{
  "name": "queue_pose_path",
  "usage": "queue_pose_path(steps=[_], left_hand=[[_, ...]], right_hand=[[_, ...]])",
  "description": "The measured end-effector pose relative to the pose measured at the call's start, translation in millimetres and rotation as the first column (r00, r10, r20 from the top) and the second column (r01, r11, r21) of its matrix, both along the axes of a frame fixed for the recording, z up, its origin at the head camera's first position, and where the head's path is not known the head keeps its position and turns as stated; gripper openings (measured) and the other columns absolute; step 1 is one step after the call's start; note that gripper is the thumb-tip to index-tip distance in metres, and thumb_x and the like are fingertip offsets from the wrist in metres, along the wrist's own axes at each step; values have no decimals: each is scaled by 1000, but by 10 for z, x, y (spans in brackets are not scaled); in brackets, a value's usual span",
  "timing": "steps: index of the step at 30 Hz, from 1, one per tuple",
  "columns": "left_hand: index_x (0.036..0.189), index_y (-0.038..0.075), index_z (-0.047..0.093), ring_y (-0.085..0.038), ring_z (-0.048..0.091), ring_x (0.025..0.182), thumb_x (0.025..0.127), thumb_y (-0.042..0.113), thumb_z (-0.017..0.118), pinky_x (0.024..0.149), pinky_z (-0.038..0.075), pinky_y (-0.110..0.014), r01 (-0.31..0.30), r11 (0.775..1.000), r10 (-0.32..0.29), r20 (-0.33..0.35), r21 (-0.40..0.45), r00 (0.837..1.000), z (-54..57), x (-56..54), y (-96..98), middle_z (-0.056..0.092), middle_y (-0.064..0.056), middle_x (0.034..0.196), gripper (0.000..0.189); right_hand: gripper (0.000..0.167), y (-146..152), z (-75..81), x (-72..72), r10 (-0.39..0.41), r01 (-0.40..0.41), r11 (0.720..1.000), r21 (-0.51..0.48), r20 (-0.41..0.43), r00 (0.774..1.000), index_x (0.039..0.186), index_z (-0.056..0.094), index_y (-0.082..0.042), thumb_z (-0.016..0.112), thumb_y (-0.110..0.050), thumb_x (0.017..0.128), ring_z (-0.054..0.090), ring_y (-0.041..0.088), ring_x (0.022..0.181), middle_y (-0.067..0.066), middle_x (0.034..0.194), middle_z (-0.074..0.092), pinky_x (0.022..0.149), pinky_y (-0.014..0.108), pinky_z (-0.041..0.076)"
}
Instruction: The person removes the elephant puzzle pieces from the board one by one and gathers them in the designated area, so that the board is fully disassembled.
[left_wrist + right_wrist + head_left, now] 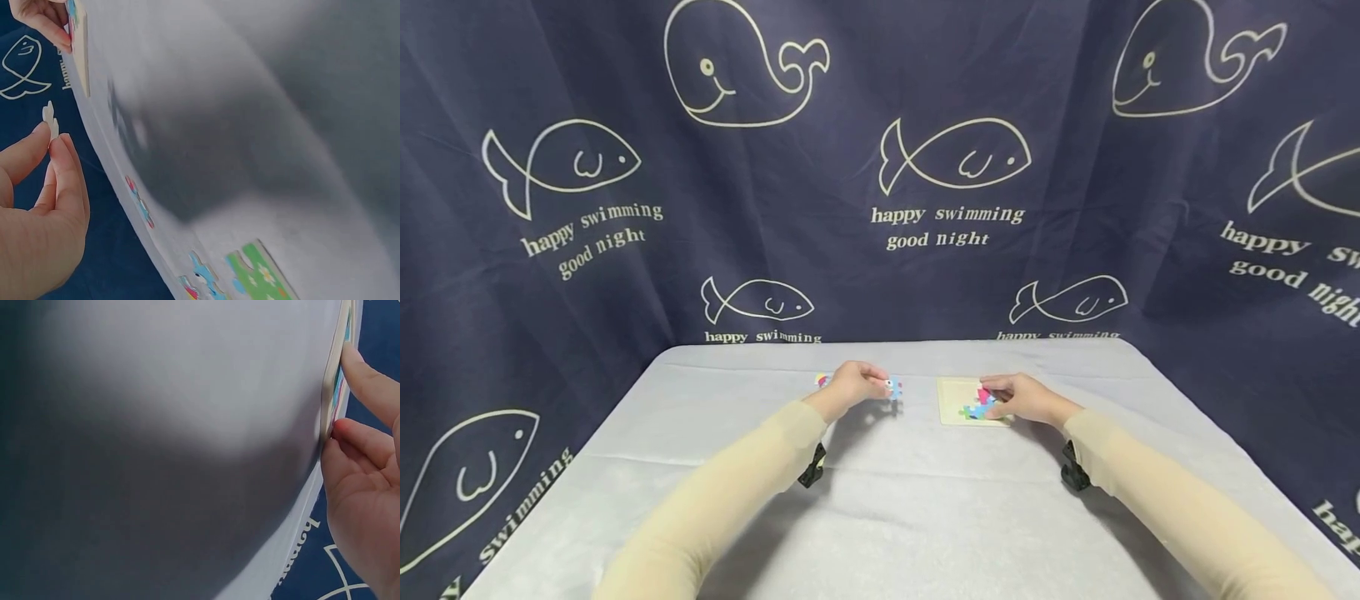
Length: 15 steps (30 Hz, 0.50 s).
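Note:
My left hand (852, 388) pinches a small blue jigsaw piece (895, 388) between thumb and fingertips, raised above the table. In the left wrist view that piece shows its pale edge. Over on the right, a cream puzzle board (952, 398) lies flat with blue, green and pink pieces (977, 412) on its right part. My right hand (1028, 400) rests on the board's right side, thumb and fingers spread apart, touching the board and its pieces. The hand partly hides these pieces.
Loose pieces lie on the table by the left hand: a green flowered one (265, 275), a blue one (204, 274) and a red-and-blue one (140, 203). A white cloth covers the table (917, 517). Behind its far edge hangs a dark blue curtain (850, 275).

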<state>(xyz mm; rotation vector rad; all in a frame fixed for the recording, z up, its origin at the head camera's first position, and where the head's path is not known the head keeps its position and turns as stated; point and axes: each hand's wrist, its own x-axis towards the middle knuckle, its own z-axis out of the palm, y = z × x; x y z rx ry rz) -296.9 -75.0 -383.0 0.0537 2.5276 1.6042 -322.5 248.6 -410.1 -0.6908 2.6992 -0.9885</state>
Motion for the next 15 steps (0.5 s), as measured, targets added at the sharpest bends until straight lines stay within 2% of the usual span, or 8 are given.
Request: queue_pose_path(steps=[7,10,15], left_hand=[[106,0,69,-11,64,75,78,2,77,88,54,-31,-21,999,22,-6,31,1000,13,36,-84,73,-9,89,30],[106,0,70,-11,64,75,77,2,78,91,53,-33,-29,999,29,-7,14,1000,0,54,-120,73,-9,88,30],[102,2,70,-10,64,75,77,4,79,92,52,-34,-46,998,46,1,-35,999,-89,84,-190,73,-6,85,27]], right_hand=[[68,47,16,-30,3,-2,1000,-6,47,999,139,45,8,76,-19,84,35,42,138,23,150,38,112,51,33],[69,61,9,-33,6,-5,1000,-20,61,998,140,44,7,76,-19,84,35,42,138,24,150,37,112,51,33],[69,76,-32,-43,21,-18,999,-35,75,997,140,44,6,75,-19,84,34,42,138,24,150,36,113,52,32]])
